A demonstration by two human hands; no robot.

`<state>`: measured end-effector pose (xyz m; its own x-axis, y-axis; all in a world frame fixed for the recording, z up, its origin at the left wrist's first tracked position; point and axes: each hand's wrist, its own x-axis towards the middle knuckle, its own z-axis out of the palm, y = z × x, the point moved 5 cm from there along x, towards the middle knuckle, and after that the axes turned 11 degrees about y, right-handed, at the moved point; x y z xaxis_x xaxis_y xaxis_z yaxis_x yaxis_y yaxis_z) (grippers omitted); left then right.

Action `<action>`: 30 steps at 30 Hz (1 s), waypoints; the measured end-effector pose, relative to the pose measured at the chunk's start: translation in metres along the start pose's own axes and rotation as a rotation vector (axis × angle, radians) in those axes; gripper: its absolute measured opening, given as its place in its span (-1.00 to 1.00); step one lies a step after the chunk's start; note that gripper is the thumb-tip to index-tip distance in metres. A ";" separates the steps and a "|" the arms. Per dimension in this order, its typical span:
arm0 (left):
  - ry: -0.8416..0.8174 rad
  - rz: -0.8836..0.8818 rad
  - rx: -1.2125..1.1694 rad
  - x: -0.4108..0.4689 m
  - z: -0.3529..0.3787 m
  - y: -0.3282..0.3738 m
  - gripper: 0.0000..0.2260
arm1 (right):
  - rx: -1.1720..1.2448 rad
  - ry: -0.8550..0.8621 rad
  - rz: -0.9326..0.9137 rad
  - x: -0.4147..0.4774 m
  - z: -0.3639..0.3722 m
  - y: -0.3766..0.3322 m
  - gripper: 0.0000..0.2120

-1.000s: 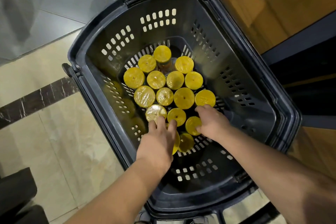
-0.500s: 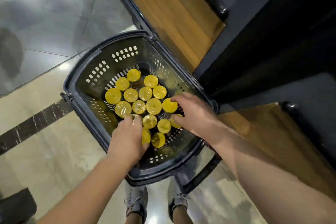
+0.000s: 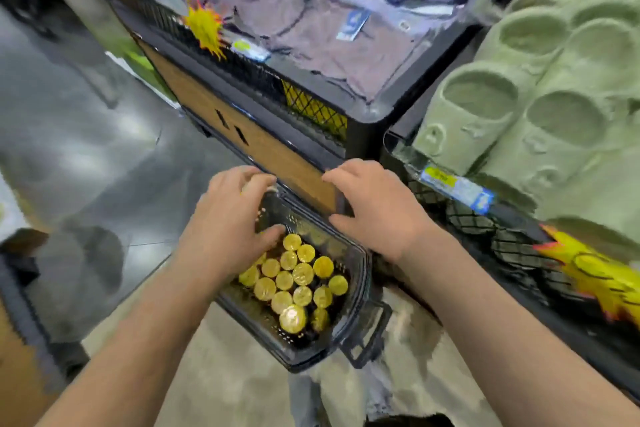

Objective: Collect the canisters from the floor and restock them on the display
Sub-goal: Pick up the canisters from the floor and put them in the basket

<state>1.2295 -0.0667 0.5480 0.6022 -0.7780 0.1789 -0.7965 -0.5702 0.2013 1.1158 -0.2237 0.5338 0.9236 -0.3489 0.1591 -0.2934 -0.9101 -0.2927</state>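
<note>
Several yellow-lidded canisters stand upright, packed together in a dark plastic basket on the floor. My left hand hovers over the basket's far left corner, above the canisters, with its fingers loosely bent. My right hand hovers past the far right rim, fingers and thumb spread and bent. I see no canister in either hand. The picture is blurred by motion.
A black mesh-sided display bin with wood panels holds bagged shirts straight ahead. Green slippers fill a second mesh bin on the right, with yellow starburst tags on both. The basket's handle points toward me. Grey and beige floor tiles lie left.
Both hands have lifted out of the basket, off the canisters. My view has swung up and back, so the display bins now show and the basket looks smaller.
</note>
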 end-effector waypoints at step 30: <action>0.123 1.119 -0.339 -0.039 -0.245 0.341 -0.35 | -0.571 0.481 0.955 -0.308 -0.372 -0.063 -0.47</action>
<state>0.9481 -0.1663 0.8454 -0.4076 -0.7597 0.5067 -0.8408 0.5286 0.1162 0.7578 -0.1419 0.8540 0.1251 -0.8705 0.4760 -0.9850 -0.1662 -0.0452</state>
